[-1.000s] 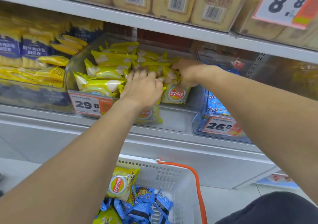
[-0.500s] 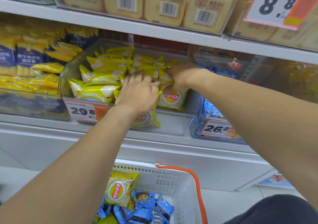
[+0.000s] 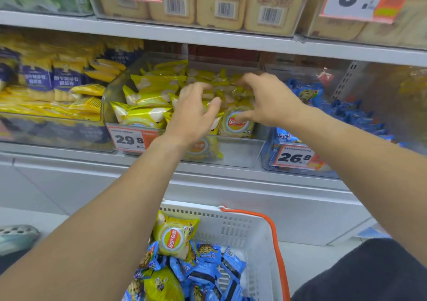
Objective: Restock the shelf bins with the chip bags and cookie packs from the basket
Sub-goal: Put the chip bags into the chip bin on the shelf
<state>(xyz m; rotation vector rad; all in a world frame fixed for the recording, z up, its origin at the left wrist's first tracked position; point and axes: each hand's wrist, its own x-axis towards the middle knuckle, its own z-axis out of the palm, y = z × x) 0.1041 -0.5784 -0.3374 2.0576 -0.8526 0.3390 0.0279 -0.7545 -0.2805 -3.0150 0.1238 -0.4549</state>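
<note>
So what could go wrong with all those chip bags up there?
The clear bin is heaped high with yellow chip bags, so one might slide over its rim as both hands fuss with the pile. Squeezing could also crush chips. One bag sits low at the front, possibly getting squashed.

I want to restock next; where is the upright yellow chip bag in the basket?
In the head view, the yellow chip bag stands at the white basket's far left, above the blue cookie packs.
</note>
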